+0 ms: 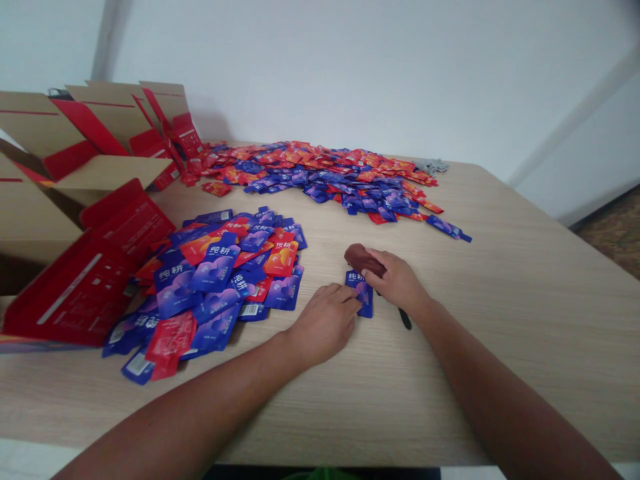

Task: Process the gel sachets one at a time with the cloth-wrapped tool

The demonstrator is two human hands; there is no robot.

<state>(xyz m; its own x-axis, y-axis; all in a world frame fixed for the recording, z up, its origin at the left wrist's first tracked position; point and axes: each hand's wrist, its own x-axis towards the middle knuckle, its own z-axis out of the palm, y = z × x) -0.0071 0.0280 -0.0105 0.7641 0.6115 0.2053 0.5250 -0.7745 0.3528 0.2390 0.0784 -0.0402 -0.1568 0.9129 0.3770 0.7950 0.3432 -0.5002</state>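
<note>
A blue and purple sachet [366, 307] with white lettering lies flat on the table, between my two hands. The curled fingers of my left hand [327, 317] hold its left side. My right hand [395, 279] is closed round a reddish-brown, smooth block-like object [361, 257] over the sachet's upper right corner; its exact kind cannot be made out. Below my right palm, a thin black strip or handle [405, 320] rests on the table, its other end hidden by the hand.
A loose pile of blue and red sachets [215, 267] lies left of my hands. A longer heap [320, 170] stretches along the table's back. Open red cardboard boxes [100, 267] stand at the left. A single blue sachet [447, 227] and grey scraps [431, 166] lie farther right.
</note>
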